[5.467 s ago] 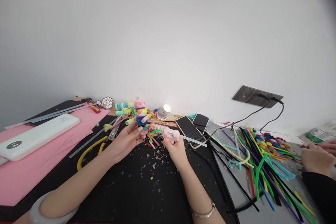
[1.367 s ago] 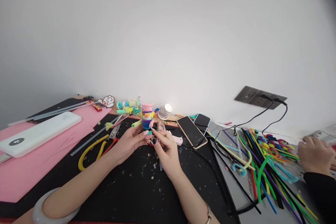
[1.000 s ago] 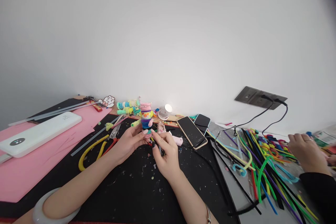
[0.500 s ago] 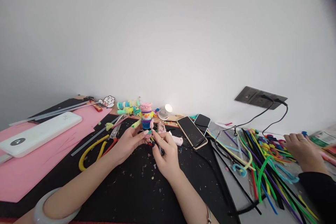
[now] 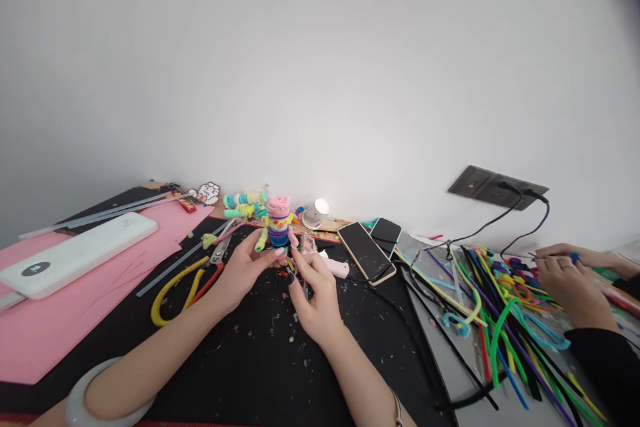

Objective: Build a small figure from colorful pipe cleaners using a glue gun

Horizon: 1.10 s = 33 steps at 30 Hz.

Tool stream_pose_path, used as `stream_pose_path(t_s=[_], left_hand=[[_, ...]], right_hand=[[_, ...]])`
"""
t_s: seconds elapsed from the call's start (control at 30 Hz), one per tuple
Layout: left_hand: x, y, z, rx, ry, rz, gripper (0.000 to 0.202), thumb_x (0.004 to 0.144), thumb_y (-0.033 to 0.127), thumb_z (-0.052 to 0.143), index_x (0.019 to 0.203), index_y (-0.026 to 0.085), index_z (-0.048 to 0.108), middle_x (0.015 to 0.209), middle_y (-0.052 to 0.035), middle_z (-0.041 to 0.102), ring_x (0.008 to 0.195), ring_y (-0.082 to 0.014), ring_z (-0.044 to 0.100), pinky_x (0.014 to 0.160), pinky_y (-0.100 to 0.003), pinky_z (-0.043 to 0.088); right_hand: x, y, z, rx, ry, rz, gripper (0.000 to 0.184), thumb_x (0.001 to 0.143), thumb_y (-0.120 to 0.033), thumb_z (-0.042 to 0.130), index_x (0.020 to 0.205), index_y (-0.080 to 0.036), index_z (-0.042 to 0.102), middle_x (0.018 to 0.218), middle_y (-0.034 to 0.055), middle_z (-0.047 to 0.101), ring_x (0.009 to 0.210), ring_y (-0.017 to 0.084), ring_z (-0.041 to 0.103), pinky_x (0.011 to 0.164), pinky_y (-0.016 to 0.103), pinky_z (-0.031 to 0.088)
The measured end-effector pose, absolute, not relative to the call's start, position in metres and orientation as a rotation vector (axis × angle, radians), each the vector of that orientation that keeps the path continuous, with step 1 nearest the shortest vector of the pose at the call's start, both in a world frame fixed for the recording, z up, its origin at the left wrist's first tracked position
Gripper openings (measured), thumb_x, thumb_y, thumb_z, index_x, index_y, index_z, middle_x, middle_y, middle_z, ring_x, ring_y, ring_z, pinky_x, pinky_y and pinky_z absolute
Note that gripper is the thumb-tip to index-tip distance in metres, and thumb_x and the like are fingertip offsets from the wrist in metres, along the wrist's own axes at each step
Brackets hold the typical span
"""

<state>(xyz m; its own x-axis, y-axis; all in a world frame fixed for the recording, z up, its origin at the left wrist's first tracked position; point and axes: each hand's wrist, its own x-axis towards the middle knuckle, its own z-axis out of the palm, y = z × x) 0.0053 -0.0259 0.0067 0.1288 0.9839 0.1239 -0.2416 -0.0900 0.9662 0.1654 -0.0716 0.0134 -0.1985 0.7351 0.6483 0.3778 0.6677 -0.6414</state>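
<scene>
Upright between my hands is a small pipe-cleaner figure, pink on top, with yellow, purple and blue bands below. A yellow-green arm and a pink arm stick out at its sides. My left hand grips its lower end from the left, thumb across the base. From the right, my right hand has its fingertips closed at the figure's lower right, by the pink arm; the exact contact is partly hidden. Left of my left hand lie pliers with yellow handles and scissors.
A white power bank rests on pink sheets. Two phones and a paper cup stand toward the wall. Many loose pipe cleaners spread at right, where another person's hands work. Cables run from the wall socket.
The figure has turned and tilted slightly, so both its side arms now show spread out. My hands barely moved. At right, the other person's second hand has come into view.
</scene>
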Motion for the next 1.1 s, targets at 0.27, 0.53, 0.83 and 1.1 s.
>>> stream_pose_path(t_s=[0.27,0.53,0.83,1.1], left_hand=[[0.0059,-0.029,0.0128,1.276,0.894,1.322,0.036,0.077,0.038,0.074,0.106,0.021,0.061,0.102,-0.0038,0.069,0.086,-0.0216,0.067,0.082,-0.037,0.056],[0.0056,-0.0281,0.0137,1.312,0.912,1.354,0.031,0.075,0.037,0.075,0.098,0.022,0.06,0.096,-0.0032,0.069,0.088,-0.0228,0.067,0.082,-0.037,0.056],[0.0059,-0.0276,0.0137,1.362,0.958,1.356,0.033,0.076,0.041,0.072,0.099,0.023,0.058,0.095,-0.0027,0.07,0.086,-0.0238,0.069,0.081,-0.038,0.056],[0.0052,-0.0282,0.0116,1.39,0.953,1.347,0.033,0.077,0.042,0.071,0.099,0.022,0.057,0.096,-0.0025,0.069,0.092,-0.024,0.067,0.084,-0.039,0.056]], right_hand=[[0.1645,-0.0713,0.013,-0.9,-1.771,0.63,0.051,0.09,-0.02,0.05,0.141,-0.024,0.053,0.091,0.0058,0.053,0.074,0.017,0.048,0.061,0.027,0.04],[0.1634,-0.0707,0.0121,-0.889,-1.744,0.748,0.05,0.092,-0.026,0.051,0.143,-0.026,0.05,0.098,0.0071,0.055,0.078,0.017,0.047,0.06,0.026,0.039],[0.1644,-0.0688,0.0078,-0.886,-1.669,0.901,0.05,0.093,-0.041,0.053,0.141,-0.027,0.053,0.098,0.0067,0.053,0.08,0.018,0.046,0.065,0.028,0.041],[0.1639,-0.0677,0.0097,-0.852,-1.593,0.977,0.05,0.091,-0.052,0.055,0.136,-0.031,0.058,0.094,0.0046,0.051,0.076,0.016,0.045,0.068,0.029,0.043]])
